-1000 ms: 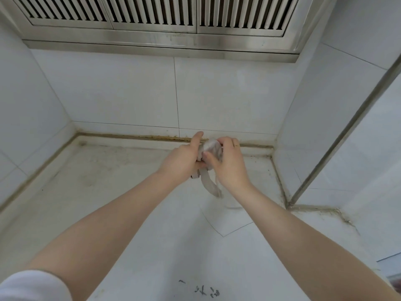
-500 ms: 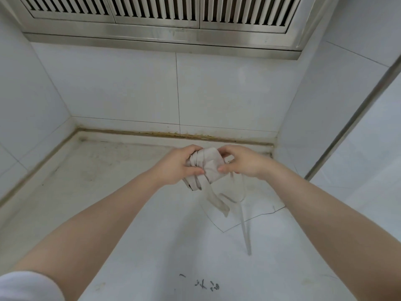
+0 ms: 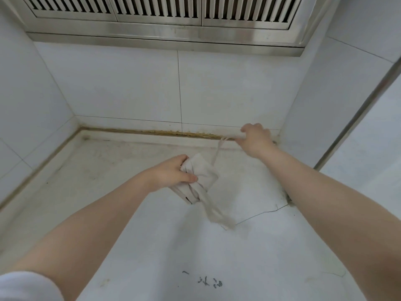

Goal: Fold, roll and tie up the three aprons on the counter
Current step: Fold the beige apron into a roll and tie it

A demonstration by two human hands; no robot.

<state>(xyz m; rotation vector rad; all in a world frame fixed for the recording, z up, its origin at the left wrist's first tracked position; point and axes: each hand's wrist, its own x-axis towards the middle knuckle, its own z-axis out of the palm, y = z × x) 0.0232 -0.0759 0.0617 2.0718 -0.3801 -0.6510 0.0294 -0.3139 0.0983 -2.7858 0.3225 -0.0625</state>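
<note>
A rolled-up beige apron [image 3: 202, 174] is held above the white counter [image 3: 152, 246] near the middle of the view. My left hand [image 3: 171, 173] grips the roll from its left side, thumb across the front. One thin apron strap [image 3: 218, 152] runs taut from the roll up and right to my right hand [image 3: 255, 135], which holds its end in curled fingers near the back wall. A second strap [image 3: 213, 210] hangs loose below the roll. No other apron is in sight.
White tiled walls close the counter at the back, left and right. A steel vent hood [image 3: 165, 20] hangs overhead. A crack [image 3: 260, 213] crosses the counter surface at right, and dark scribbles [image 3: 206, 281] mark it near the front.
My right hand has left the roll and pulled one strap up and to the right until taut. My left hand keeps hold of the roll, which has shifted slightly lower.
</note>
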